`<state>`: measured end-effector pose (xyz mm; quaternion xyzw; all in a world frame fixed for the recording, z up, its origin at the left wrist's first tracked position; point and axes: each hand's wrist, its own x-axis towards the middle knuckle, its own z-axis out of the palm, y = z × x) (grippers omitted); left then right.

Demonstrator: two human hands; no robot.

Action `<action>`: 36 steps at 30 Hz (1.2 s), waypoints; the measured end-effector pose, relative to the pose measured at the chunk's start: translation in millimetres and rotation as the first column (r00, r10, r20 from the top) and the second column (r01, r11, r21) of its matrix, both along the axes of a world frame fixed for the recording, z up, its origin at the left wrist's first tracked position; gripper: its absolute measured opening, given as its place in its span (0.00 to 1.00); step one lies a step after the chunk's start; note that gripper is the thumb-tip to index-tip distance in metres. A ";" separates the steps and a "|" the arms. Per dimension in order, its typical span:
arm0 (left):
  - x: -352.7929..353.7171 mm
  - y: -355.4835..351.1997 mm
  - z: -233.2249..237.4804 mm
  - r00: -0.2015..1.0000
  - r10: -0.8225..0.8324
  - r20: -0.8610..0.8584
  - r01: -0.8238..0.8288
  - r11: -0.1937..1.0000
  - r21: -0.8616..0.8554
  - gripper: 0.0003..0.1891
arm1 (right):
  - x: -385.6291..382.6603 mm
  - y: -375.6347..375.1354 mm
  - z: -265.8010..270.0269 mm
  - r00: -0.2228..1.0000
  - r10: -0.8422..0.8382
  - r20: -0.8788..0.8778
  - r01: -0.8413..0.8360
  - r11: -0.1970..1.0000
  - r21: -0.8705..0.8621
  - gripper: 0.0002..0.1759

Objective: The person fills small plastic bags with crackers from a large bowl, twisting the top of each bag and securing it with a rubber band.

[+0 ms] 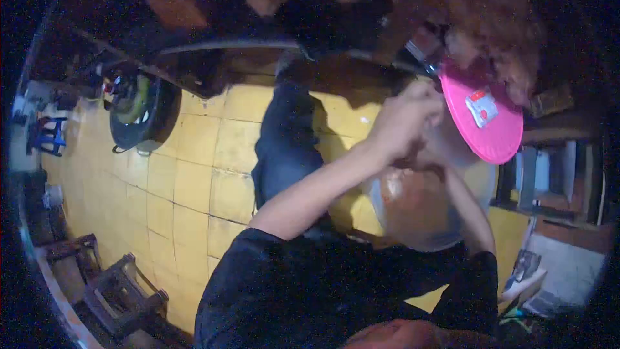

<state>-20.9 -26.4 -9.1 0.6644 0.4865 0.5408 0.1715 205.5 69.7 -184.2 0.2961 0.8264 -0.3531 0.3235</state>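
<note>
My left hand (pixel 408 118) reaches in over a large translucent tub or bag (pixel 423 210) with brownish contents. Its fingers are bent together, and what they hold, if anything, is too blurred to name. Just below it, my right hand (pixel 429 155) is close to the rim of the translucent thing, its fingers mostly hidden and smeared. A round pink disc (pixel 497 134), like a lid or fan, stands right of both hands. On the disc is a white and red packet or label (pixel 481 109).
Brownish clumps (pixel 487 16) lie along the dark top edge. Yellow tiles (pixel 187 181) cover the floor. A dark basin (pixel 152 113) with green items is at left, wooden stools (pixel 123 291) at lower left, and a slatted rack (pixel 549 178) at right.
</note>
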 end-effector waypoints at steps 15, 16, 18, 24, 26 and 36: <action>21.8 -1.3 -8.9 0.992 -0.092 -0.084 0.078 0.986 -0.148 0.08 | -24.0 -75.3 -56.8 0.763 0.605 0.228 -0.586 0.796 -0.152 0.20; 24.8 1.8 -11.8 0.989 -0.112 -0.098 0.098 0.986 -0.132 0.08 | -20.7 -78.3 -55.0 0.759 0.612 0.222 -0.594 0.791 -0.150 0.21; 30.5 0.4 -16.8 0.980 -0.128 -0.154 0.095 0.974 -0.206 0.07 | -14.8 -83.9 -46.6 0.759 0.615 0.214 -0.598 0.789 -0.143 0.22; 52.3 16.2 -42.6 0.970 -0.141 -0.199 0.103 0.977 -0.188 0.06 | 30.0 -35.3 -8.4 0.913 0.336 -0.233 -0.287 0.933 0.218 0.28; 50.9 18.0 -39.4 0.958 -0.166 -0.234 0.115 0.969 -0.217 0.08 | 24.5 -53.0 106.2 0.891 -0.103 -0.442 0.227 0.945 0.237 0.26; 90.2 9.7 -45.9 0.872 -0.335 0.356 0.487 0.653 -0.580 0.18 | 50.1 -66.5 154.3 -0.161 -0.546 -0.822 0.695 0.528 -0.487 0.17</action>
